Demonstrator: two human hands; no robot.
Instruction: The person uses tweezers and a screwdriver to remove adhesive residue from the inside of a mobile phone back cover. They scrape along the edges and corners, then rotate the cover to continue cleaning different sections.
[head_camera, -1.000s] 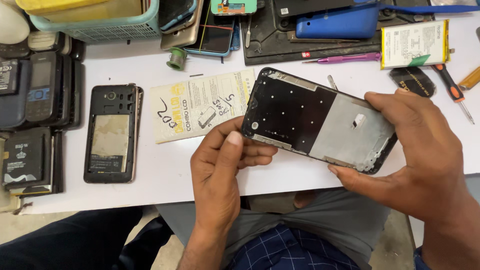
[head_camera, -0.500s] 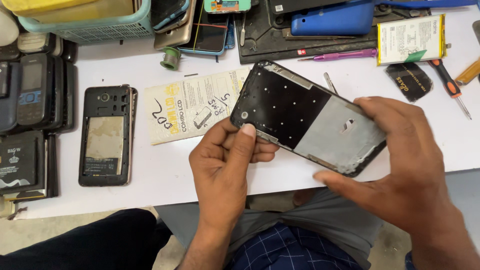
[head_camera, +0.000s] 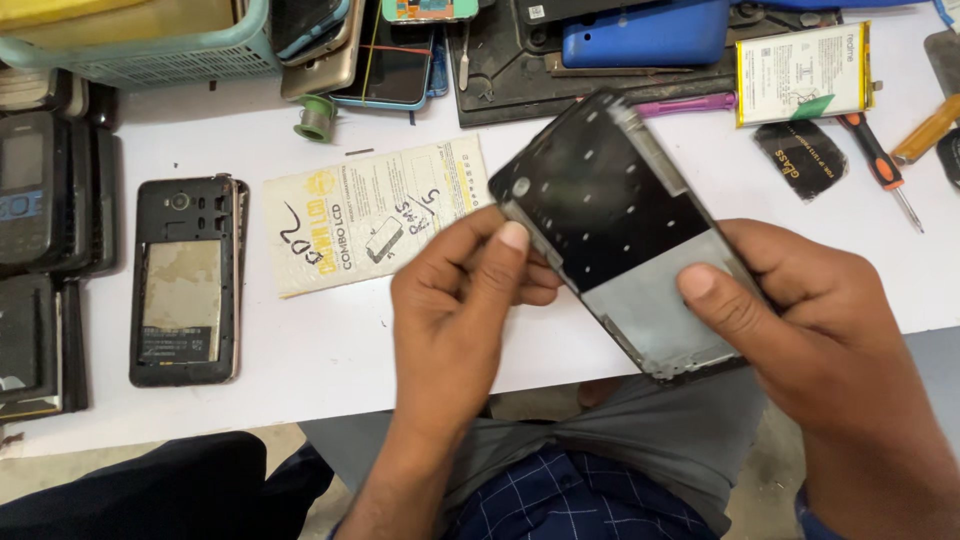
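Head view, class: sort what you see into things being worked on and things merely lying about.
In hand: black phone frame, gripped by left hand and right hand.

Lying about: opened phone, paper packet, battery, screwdriver, basket.

Tilted black phone frame (head_camera: 620, 230), handheld

Left hand (head_camera: 455, 310), right hand (head_camera: 830, 330): bare, short nails, no rings; grey trousers; blue checked shirt hem
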